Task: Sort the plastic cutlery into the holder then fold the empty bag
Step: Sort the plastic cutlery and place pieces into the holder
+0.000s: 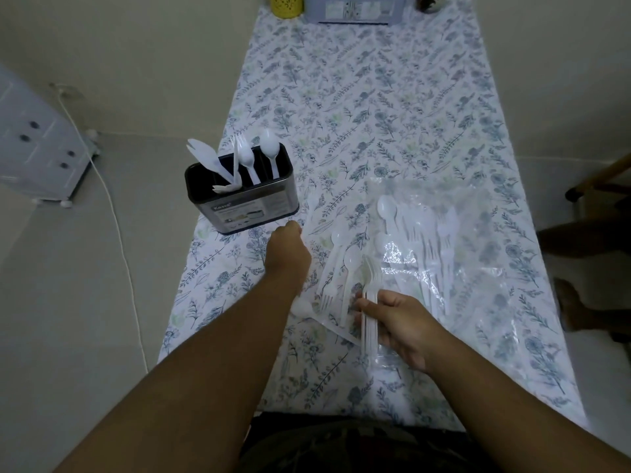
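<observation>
With your right hand (399, 322) clamped on a bundle of forks (370, 302) over the bag (478, 254) and your left hand (288, 247) curled, grip unclear, hold these light, slippery pieces mid-handle.

A glossy, crinkled clear plastic bag (454, 268) is gleaming beside the right hand (399, 322) — white, smooth plastic cutlery (351, 264) is lying between the hands, and beyond the left hand (286, 250) a holder (246, 203) is showing a dull metal sheen.

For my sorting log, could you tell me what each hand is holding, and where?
The right hand grips a bundle of forks by their handles. The left hand is curled; whether it holds anything cannot be told.
</observation>
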`<state>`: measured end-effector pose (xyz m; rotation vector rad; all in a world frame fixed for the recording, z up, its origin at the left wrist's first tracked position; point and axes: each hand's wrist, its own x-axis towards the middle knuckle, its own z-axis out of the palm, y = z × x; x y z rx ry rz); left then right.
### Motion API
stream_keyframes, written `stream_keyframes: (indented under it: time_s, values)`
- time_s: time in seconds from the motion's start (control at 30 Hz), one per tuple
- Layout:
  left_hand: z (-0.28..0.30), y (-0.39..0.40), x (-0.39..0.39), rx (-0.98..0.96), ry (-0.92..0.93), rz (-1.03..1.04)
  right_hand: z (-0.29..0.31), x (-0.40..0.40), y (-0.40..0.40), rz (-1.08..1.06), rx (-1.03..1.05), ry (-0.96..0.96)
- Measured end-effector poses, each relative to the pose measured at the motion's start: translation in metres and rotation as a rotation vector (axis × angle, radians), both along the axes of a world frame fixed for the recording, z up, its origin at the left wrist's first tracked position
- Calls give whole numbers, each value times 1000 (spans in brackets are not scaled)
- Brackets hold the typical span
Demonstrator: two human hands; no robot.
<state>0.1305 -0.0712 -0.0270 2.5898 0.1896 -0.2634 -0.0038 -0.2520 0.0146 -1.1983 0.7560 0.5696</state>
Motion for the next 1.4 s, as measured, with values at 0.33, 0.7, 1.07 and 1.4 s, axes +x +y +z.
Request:
stream_keyframes:
  time_s: [0.33, 0.7, 1.07, 1.4]
  values:
    - [51, -2, -125, -782, 278, 106, 9, 18, 11, -48, -22, -94]
    - [52, -14, -144, -963, 427, 160, 9, 6, 3, 8, 45, -152]
    - [33, -26, -118, -161, 40, -94, 2, -3, -11, 81, -173, -152]
    - [53, 1, -93, -104, 25, -233, 30, 9, -18, 365, -679, -406]
